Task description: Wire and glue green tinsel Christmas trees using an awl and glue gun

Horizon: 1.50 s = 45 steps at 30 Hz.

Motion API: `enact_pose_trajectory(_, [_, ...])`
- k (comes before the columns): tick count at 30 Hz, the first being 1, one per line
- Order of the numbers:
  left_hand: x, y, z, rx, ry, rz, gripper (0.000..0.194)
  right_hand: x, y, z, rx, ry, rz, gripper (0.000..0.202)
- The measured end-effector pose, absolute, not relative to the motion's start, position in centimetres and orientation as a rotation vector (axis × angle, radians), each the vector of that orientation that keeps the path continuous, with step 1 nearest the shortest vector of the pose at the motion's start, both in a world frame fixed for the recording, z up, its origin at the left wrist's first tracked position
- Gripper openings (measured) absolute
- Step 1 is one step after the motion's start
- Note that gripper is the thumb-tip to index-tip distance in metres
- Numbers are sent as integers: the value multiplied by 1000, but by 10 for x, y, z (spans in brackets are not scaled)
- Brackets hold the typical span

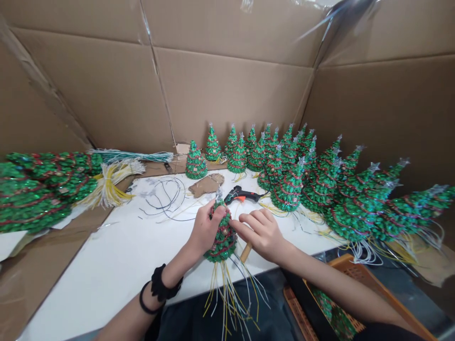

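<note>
Hands (234, 232) holding small tree (222, 237).

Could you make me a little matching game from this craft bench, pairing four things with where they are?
Things:
1. small green tree with a silver star
2. black and orange glue gun
3. orange plastic basket
4. black scrunchie

Places:
A. lying on the white table top behind the hands
B. around the left wrist
C. held between the left hand and the right hand
D. low at the right, beside the right forearm

Pairs: 1-C, 2-A, 3-D, 4-B
</note>
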State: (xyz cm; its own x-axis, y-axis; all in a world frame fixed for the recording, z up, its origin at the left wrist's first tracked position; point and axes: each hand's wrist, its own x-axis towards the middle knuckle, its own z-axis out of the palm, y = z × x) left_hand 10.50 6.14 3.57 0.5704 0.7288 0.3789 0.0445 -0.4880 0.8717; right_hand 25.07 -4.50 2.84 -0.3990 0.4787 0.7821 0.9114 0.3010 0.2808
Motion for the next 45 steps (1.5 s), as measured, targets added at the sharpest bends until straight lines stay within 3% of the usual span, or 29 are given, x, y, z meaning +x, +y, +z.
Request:
enact_pose_trajectory(11, [105, 64, 40, 1925, 649, 1025, 39, 252, -37, 62, -1078, -2254, -1318, 21])
enact_pose_trajectory(21, [107, 75, 39, 1885, 640, 959, 47, 250, -31, 102, -744, -2675, -1656, 31])
enact_pose_trajectory(26, [108, 73, 42, 1946, 685, 1032, 48, 257, -24, 103, -533, -2610, -1653, 35])
enact_pose_trajectory(45, [106, 73, 45, 1940, 647, 974, 43, 266, -7, 91, -488, -2545, -1605, 25])
